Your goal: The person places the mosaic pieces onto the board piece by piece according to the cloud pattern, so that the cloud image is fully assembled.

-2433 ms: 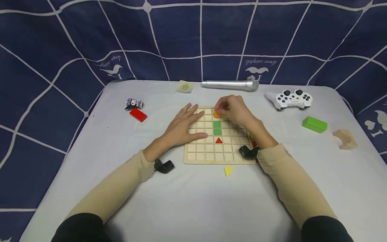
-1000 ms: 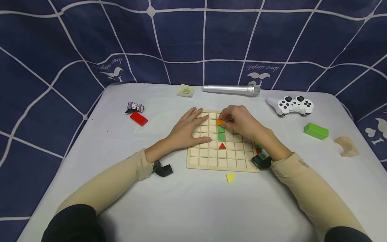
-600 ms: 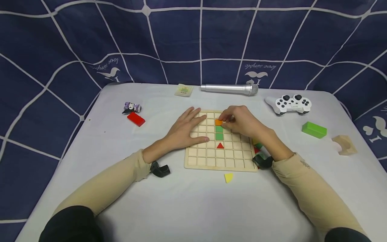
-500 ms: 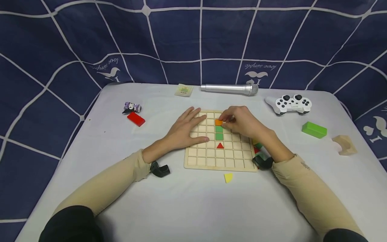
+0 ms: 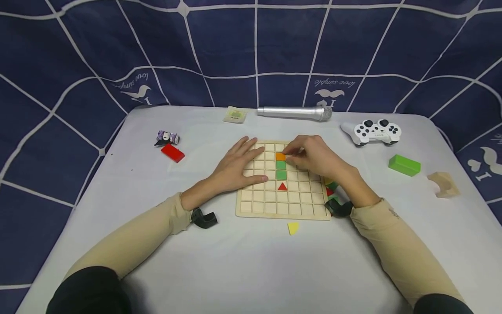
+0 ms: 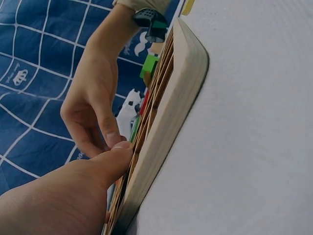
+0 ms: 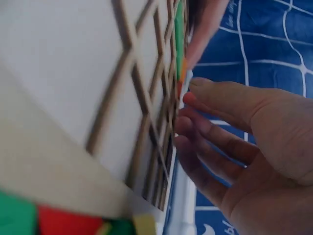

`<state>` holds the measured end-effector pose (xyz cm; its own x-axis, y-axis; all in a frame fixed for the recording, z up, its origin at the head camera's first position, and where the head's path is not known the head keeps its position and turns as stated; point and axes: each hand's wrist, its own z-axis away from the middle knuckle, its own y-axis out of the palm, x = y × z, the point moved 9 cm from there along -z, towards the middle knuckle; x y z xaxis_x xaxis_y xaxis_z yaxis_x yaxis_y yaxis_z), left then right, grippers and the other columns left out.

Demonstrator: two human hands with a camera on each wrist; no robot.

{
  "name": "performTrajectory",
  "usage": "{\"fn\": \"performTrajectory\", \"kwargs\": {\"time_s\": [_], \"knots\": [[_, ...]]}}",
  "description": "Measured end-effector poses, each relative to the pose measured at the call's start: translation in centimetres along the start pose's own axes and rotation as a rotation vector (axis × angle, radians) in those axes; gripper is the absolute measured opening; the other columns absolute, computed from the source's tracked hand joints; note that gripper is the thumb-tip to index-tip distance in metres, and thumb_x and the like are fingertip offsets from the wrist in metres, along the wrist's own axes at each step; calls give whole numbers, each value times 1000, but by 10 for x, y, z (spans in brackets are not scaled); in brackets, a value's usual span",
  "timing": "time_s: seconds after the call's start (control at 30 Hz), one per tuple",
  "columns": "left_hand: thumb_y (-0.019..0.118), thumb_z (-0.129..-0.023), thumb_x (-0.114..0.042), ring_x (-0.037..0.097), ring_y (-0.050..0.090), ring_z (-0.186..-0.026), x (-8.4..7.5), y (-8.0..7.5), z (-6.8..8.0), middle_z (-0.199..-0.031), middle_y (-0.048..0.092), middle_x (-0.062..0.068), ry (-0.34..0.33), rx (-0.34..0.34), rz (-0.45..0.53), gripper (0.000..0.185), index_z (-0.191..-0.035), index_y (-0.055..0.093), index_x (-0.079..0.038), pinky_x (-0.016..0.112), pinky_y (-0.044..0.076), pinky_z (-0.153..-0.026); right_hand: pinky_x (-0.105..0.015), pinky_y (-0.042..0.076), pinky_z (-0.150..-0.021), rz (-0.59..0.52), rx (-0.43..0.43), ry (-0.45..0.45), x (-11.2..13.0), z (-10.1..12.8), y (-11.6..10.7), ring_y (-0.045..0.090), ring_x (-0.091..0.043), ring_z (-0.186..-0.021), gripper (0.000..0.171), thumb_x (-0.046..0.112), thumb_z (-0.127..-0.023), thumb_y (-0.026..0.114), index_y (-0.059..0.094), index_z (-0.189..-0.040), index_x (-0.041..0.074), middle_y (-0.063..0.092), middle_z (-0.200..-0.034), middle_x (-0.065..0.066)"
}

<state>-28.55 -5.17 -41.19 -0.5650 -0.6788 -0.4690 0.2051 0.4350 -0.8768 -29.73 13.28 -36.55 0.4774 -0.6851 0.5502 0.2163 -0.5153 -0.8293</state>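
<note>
A wooden grid board (image 5: pixel 270 209) lies in the middle of the white table. In one column an orange square tile (image 5: pixel 280 156) lies flat above two green square tiles (image 5: pixel 281 170) and a red triangle (image 5: pixel 282 187). My right hand (image 5: pixel 298 153) hovers over the board's far right part, index fingertip and thumb at the orange tile's right edge, fingers loosely curved. The right wrist view shows the thumb (image 7: pixel 215 100) by the orange tile (image 7: pixel 182 73). My left hand (image 5: pixel 245 163) rests flat on the board's left cells, its thumb (image 6: pixel 102 169) on the rim.
A silver microphone (image 5: pixel 294 112) and a small packet (image 5: pixel 235 114) lie at the back. A white game controller (image 5: pixel 372 131), green block (image 5: pixel 404 165) and wooden arch (image 5: pixel 443 184) are right. A red block (image 5: pixel 172 152) and small figure (image 5: pixel 166 137) are left. A yellow piece (image 5: pixel 293 227) lies before the board.
The right hand has lowered the orange tile, which it pinched earlier, flat into the cell above the green tiles, and its fingers have loosened. The left hand has stayed on the board.
</note>
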Motion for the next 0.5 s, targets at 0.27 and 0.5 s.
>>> {"fn": "performTrajectory", "kwargs": {"time_s": [0.27, 0.5], "knots": [[72, -92, -62, 33, 7, -165, 1, 1, 0, -176, 22, 10, 4, 5, -6, 90, -163, 42, -17, 54, 15, -132, -40, 59, -87, -39, 9, -107, 7, 1, 0, 70, -16, -99, 19, 12, -97, 78, 82, -115, 12, 78, -109, 0], [72, -92, -63, 32, 7, -165, 1, 1, 0, -176, 22, 11, 1, 4, -1, 89, -163, 42, -17, 54, 15, -132, -39, 55, -93, -10, 50, -81, 5, 2, 5, 67, -19, -108, 23, 11, -97, 77, 81, -119, 13, 74, -118, 0]]}}
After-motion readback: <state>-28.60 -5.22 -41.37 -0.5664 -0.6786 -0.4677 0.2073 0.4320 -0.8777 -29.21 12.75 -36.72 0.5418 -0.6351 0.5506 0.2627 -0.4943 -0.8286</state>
